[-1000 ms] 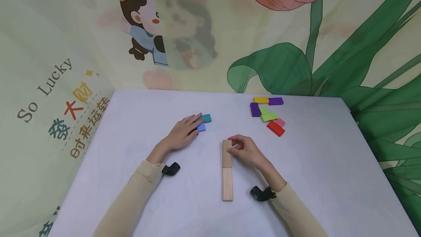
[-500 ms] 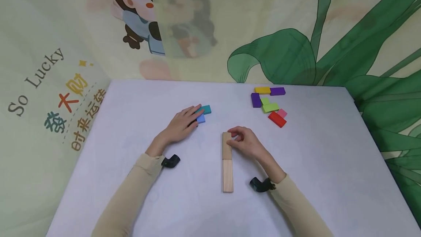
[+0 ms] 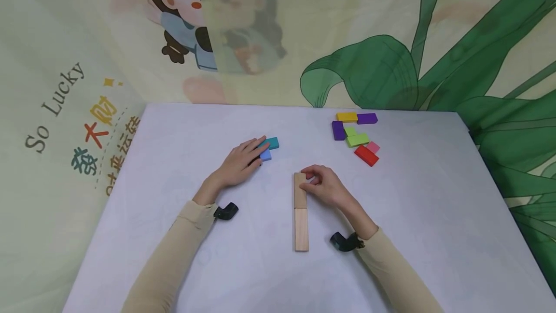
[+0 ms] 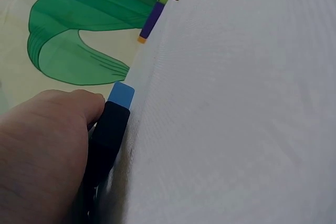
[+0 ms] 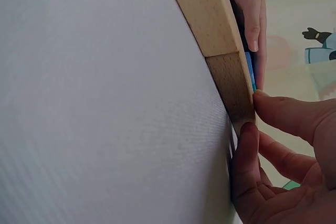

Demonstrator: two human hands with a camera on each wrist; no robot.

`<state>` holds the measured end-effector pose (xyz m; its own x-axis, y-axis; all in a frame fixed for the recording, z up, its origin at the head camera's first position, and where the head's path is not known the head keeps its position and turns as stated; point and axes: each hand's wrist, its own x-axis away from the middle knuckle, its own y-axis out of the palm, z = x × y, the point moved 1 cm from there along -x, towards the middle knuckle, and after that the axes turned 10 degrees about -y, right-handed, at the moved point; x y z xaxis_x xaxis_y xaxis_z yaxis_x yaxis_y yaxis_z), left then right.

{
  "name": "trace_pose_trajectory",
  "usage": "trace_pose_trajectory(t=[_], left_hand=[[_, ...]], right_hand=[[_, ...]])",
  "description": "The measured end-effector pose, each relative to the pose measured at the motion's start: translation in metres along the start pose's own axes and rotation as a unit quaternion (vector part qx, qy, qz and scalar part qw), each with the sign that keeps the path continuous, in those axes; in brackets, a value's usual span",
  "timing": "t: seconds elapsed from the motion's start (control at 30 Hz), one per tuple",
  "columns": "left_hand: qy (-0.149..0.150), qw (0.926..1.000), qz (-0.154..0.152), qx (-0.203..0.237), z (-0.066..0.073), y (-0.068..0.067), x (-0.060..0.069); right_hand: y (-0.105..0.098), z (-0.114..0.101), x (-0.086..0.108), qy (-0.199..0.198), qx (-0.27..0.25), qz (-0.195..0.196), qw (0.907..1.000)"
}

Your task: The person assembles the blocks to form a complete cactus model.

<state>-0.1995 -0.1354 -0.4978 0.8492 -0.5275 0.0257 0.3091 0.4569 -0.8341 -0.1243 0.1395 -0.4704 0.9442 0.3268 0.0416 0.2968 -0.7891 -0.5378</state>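
Two plain wooden blocks lie end to end in a line on the table, the near block (image 3: 301,230) touching the far block (image 3: 299,197). My right hand (image 3: 323,186) pinches the far block near its far end, thumb and fingertips on it, as the right wrist view also shows. My left hand (image 3: 239,162) lies with its fingers spread over a small group of blocks at the left. From under it show a teal block (image 3: 272,143), a blue block (image 3: 266,155) and a black block (image 4: 109,129); the fingers partly hide them.
At the back right lie a yellow block (image 3: 346,117), purple blocks (image 3: 367,118), light green blocks (image 3: 358,140), a pink block (image 3: 373,147) and a red block (image 3: 367,155). The white table (image 3: 425,197) ends at a printed cloth backdrop (image 3: 260,88).
The head view has tilted a little, so everything sits higher in it. Both hands and the blocks keep their places on the table.
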Motion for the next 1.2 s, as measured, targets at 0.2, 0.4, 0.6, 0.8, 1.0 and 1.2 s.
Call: trace_pose_trajectory(t=[0.2, 0.4, 0.6, 0.8, 1.0, 1.2], left_hand=[[0.000, 1.0000, -0.001, 0.002, 0.002, -0.001, 0.001], [0.001, 1.0000, -0.002, -0.001, 0.004, -0.003, 0.000], [0.001, 1.0000, 0.006, -0.004, 0.004, -0.003, 0.001], [0.000, 1.0000, 0.004, -0.002, 0.004, -0.001, 0.004], [0.000, 0.9999, 0.013, 0.001, 0.003, -0.001, 0.003], [0.001, 0.9999, 0.012, 0.003, 0.004, -0.001, 0.002]], right_hand=[[-0.010, 0.003, -0.002, 0.019, -0.026, 0.020, 0.9993], [-0.056, 0.016, -0.009, 0.040, -0.010, 0.116, 0.9924], [-0.109, 0.042, -0.014, 0.062, 0.162, 0.231, 0.9573], [-0.133, 0.065, -0.010, 0.183, 0.158, 0.184, 0.9528], [-0.134, 0.067, -0.010, 0.200, 0.128, 0.179, 0.9548], [-0.132, 0.058, -0.007, 0.139, 0.143, 0.244, 0.9491]])
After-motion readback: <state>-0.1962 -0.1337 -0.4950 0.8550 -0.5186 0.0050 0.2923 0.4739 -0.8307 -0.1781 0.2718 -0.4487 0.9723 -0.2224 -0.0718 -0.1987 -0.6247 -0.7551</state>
